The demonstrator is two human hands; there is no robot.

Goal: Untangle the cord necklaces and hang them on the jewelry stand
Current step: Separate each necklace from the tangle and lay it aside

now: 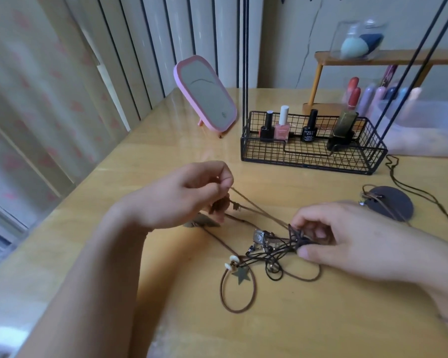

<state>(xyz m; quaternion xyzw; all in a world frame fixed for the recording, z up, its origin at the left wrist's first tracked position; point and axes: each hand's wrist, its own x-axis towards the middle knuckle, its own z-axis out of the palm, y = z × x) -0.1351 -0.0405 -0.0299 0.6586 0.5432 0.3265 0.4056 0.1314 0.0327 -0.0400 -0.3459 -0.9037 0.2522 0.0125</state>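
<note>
Our left hand (189, 195) pinches tan cord (259, 210), lifting it taut; right hand (347, 236) pins knotted necklace tangle (277, 248) against counter (166, 156), so strand pulls free.

Hidden and cut-off parts at the bench

The jewelry stand (245, 60) runs past the top edge, its hooks barely showing. The right hand (347, 236) covers part of the cord tangle (274, 251); small beads there are unclear.

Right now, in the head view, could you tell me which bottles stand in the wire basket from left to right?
Black-capped dark bottle → pink bottle with white cap → black bottle with white label → tall olive-dark bottle, all in the black wire basket.
</note>
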